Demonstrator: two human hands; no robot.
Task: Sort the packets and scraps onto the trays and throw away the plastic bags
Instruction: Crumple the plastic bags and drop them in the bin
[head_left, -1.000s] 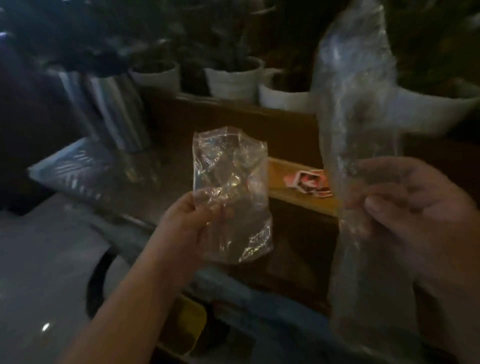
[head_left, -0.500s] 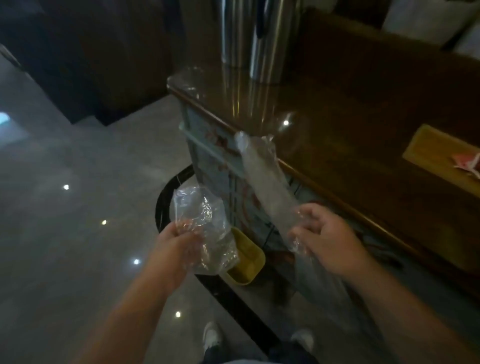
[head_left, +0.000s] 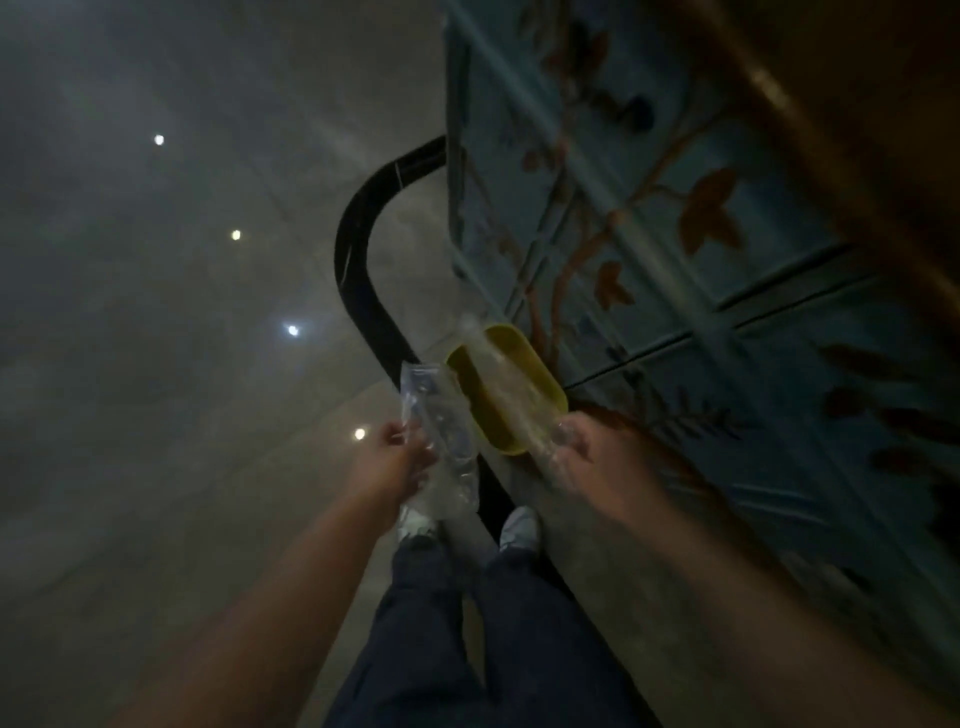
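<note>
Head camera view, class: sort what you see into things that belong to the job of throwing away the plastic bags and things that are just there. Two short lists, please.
Belongs to the job:
- left hand, holding a clear plastic bag
- right hand, holding a long clear bag
- yellow bin on the floor below

Just there:
- blue painted cabinet
- black curved bar
- shoes

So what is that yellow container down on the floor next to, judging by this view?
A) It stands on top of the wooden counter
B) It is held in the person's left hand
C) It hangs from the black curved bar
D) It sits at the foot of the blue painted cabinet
D: the yellow container rests on the floor right against the base of the blue painted cabinet, beyond the left hand and right hand, each holding a clear plastic bag.
</note>
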